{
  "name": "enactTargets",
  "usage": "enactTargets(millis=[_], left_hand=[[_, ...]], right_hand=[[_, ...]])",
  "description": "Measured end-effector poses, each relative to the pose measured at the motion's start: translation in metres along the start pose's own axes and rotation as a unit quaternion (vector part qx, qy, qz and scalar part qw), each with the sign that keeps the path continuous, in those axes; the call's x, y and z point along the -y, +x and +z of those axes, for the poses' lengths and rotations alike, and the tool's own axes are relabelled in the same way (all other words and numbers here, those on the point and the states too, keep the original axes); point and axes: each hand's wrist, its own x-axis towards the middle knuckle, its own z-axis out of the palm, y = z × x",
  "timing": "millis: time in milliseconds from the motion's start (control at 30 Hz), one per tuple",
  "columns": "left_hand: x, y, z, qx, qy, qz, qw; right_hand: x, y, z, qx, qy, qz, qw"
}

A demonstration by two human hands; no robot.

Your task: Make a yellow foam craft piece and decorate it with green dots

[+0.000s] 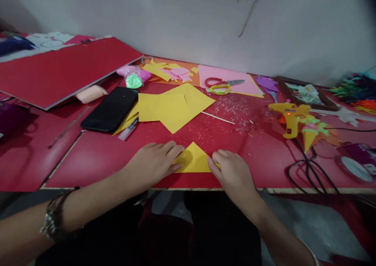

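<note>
A yellow paper folded into a triangle (192, 161) lies at the table's front edge, its point facing away from me. Over its left corner, my left hand (157, 160) is closed, with the thumb along the lower edge and the fingers on top. My right hand (230, 168) grips the right corner, fingers curled and thumb against the paper. Just beyond are flat yellow sheets (173, 105), overlapping one another. A thin white stick (219, 118) pokes out from beneath them.
On the left lie a black phone (111, 109), a pen (129, 129) and a large red board (70, 68). Scissors (225, 84) rest on pink paper (210, 72) at the back. A yellow glue gun (290, 115), lit red, and its looped black cable (308, 164) occupy the right side.
</note>
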Motion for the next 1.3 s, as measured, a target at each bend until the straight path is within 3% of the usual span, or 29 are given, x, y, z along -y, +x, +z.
enactTargets(millis=[133,200,400,667,733,833,900,967,1133,1300], left_hand=[[0.023,0.005,-0.001,0.036,-0.009,0.125,0.991],[0.034,0.007,-0.004,0.049,-0.021,0.157,0.986],[0.051,0.007,-0.018,0.084,-0.061,0.175,0.979],[0.054,0.011,-0.021,0.111,-0.064,0.185,0.974],[0.054,0.011,-0.021,0.114,-0.073,0.183,0.974],[0.055,0.012,-0.021,0.117,-0.092,0.187,0.971],[0.056,0.013,-0.02,0.119,-0.102,0.192,0.969],[0.057,0.013,-0.019,0.117,-0.107,0.195,0.968],[0.058,0.013,-0.018,0.11,-0.103,0.198,0.969],[0.059,0.013,-0.016,0.112,-0.097,0.205,0.967]], right_hand=[[0.0,0.0,0.001,0.0,-0.005,-0.002,1.0],[0.0,0.0,0.001,0.0,-0.01,-0.004,1.0],[0.001,0.001,0.0,0.014,-0.017,0.004,1.0],[0.002,0.002,-0.003,0.007,-0.039,0.001,0.999],[0.006,0.0,-0.006,-0.032,-0.066,-0.037,0.997],[0.015,-0.006,-0.009,-0.077,-0.084,-0.18,0.977],[0.024,-0.009,-0.008,-0.08,-0.057,-0.274,0.957],[0.033,-0.01,-0.006,-0.071,-0.026,-0.323,0.943],[0.043,-0.008,0.001,-0.04,0.027,-0.346,0.937],[0.039,-0.011,0.002,-0.033,0.075,-0.311,0.947]])
